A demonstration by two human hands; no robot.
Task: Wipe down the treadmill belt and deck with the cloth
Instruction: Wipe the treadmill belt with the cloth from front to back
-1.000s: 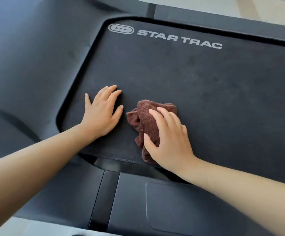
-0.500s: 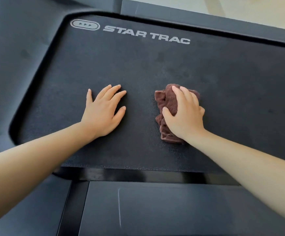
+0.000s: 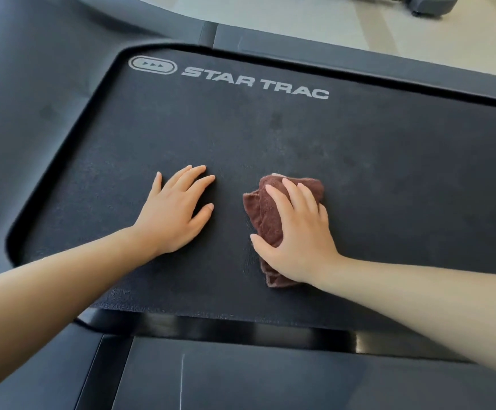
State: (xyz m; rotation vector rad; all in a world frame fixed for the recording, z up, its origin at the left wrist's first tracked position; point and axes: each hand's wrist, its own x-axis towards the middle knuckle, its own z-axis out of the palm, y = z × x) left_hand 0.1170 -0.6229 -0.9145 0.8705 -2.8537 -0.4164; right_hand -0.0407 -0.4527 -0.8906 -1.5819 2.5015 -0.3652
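**Occlusion.** My right hand (image 3: 298, 232) covers most of the cloth (image 3: 257, 211). Only the cloth's far edge, the side toward my left hand (image 3: 178, 211) and a corner below the wrist are exposed. I cannot tell how many folds lie under the palm. Both forearms leave the frame at its near edge. The belt (image 3: 403, 187) is cut off to the right of the right hand, and the deck (image 3: 39, 113) is cut off beyond the left hand. A grey object (image 3: 430, 5) on the floor (image 3: 285, 22), far beyond both hands, is cropped at the top, and I cannot identify it.

**Hand state.** The left hand is released, palm down, with fingers straight and slightly spread, resting directly on the belt. The right hand is also released. Its fingers are laid flat over the cloth, the thumb splayed at the cloth's near-left edge, pressing it onto the belt.

**Position.** The cloth lies on the belt under the right hand. It is near the left hand but apart from it, with bare belt between them.

**Materials.**
- The cloth is brown terry, bunched, with its hemmed edges stacked in layers.
- The belt is black, matte and finely pebbled, with faint darker blotches beyond the right fingertips.
- White lettering (image 3: 255, 82) reading "STAR TRAC", beside a rounded badge, sits beyond both hands.
- The deck is smooth dark grey moulding with a rounded inner corner.
- Nearer than the wrists, a glossy black strip (image 3: 240, 329) borders the belt end. A matte grey cover panel (image 3: 255, 380) follows it.
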